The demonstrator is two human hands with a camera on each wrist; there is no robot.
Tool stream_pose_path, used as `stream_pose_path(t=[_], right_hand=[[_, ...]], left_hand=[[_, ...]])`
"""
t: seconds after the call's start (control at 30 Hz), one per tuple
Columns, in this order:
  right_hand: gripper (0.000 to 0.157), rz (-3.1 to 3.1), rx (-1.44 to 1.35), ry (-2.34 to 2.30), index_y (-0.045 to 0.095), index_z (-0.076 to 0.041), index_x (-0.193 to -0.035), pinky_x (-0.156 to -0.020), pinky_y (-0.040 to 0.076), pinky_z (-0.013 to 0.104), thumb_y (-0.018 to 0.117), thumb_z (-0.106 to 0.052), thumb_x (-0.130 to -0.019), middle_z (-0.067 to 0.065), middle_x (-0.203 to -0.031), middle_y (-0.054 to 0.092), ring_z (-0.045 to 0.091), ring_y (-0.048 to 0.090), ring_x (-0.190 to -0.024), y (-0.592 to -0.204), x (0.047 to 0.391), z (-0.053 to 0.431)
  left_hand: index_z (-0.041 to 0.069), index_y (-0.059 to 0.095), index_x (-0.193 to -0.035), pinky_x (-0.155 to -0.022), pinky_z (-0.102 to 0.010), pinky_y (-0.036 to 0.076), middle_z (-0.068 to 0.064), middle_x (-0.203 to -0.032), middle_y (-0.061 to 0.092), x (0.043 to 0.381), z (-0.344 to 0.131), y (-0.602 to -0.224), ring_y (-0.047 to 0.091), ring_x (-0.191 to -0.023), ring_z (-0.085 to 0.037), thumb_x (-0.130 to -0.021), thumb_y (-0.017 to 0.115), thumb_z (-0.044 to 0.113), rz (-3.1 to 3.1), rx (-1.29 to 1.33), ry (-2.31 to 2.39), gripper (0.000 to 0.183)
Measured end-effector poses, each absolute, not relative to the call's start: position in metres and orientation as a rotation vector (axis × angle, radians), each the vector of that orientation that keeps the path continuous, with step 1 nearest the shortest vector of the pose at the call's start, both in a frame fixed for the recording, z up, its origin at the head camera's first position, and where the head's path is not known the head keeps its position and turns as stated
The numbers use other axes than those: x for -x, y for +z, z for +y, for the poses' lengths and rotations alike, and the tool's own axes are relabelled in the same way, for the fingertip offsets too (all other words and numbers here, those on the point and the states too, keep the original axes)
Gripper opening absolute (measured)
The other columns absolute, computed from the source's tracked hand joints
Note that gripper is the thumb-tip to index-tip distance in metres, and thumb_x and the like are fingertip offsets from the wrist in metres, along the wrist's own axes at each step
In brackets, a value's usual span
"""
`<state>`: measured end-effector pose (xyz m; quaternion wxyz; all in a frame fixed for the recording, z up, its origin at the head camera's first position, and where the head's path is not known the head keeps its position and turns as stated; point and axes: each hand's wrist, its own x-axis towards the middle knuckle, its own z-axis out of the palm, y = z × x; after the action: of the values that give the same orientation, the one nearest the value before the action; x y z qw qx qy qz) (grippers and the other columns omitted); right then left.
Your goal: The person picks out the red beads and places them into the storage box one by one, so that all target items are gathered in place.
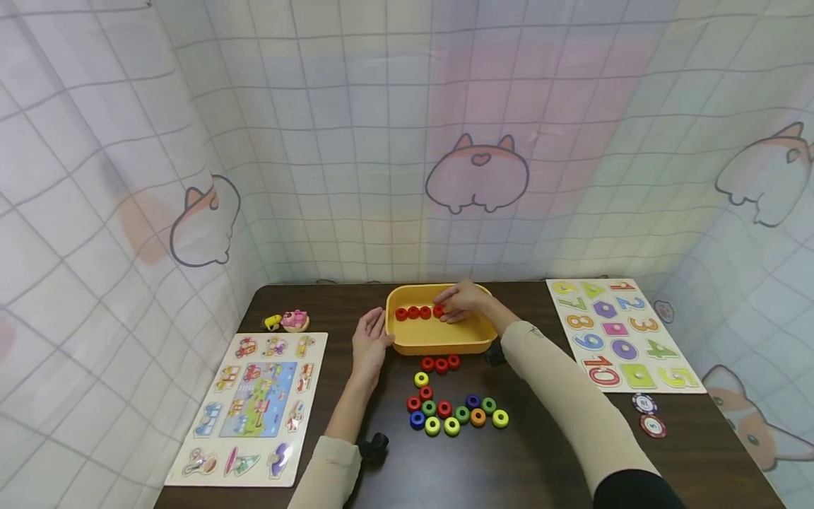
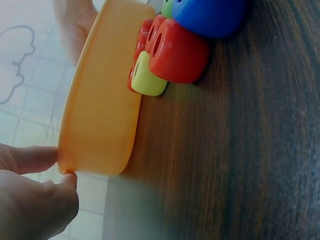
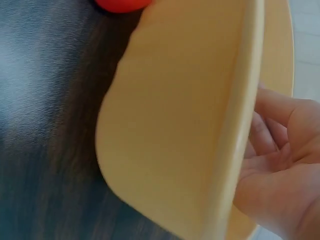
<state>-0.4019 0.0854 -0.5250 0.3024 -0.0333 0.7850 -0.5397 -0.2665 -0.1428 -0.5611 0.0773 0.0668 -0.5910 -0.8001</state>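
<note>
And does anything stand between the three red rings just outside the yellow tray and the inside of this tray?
Visibly, only the near wall of the yellow tray rises between the three red rings and its inside.

Smooth plastic tray [image 2: 102, 105], glossy beads [image 2: 182, 57]

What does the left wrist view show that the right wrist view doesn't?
Only the left wrist view shows a yellow ring, a blue ring, part of a green ring, and the left hand touching the tray. Only the right wrist view shows some of the tray's inside. Both show the tray's outside, the right hand, a red ring, dark table and pale wall.
</note>
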Motion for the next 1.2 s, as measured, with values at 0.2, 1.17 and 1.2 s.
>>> stream_pose_path(t=[0.2,1.17,1.2], right_hand=[[0.041,2.070,0.241,-1.435,0.058,0.002,-0.132,-0.095,0.049,0.056,0.057,0.007,-0.091,0.025,-0.132,0.057,0.042,0.063,-0.109,-0.509,0.388,0.100],[0.029,1.721,0.478,-1.051,0.065,0.003,-0.121,-0.078,0.056,0.051,0.062,0.001,-0.092,0.021,-0.107,0.071,0.047,0.066,-0.095,-0.522,0.273,0.099],[0.029,1.725,0.478,-1.048,0.066,0.002,-0.120,-0.077,0.057,0.051,0.063,0.001,-0.091,0.020,-0.106,0.071,0.047,0.067,-0.094,-0.524,0.273,0.099]], left_hand=[[0.003,0.037,-0.145,-0.113,-0.037,0.034,-0.014,-0.152,0.036,0.268,-0.141,-0.560,0.036,-0.141,-0.022,-0.084,0.052,-0.022,-1.796,-0.205,-2.378,0.067],[0.000,0.033,-0.147,-0.116,-0.039,0.029,-0.016,-0.155,0.030,0.264,-0.144,-0.551,0.030,-0.144,-0.024,-0.084,0.051,-0.022,-1.777,-0.217,-2.458,0.069],[-0.001,0.032,-0.147,-0.116,-0.040,0.029,-0.018,-0.155,0.030,0.263,-0.143,-0.548,0.030,-0.144,-0.025,-0.083,0.051,-0.023,-1.778,-0.210,-2.459,0.070]])
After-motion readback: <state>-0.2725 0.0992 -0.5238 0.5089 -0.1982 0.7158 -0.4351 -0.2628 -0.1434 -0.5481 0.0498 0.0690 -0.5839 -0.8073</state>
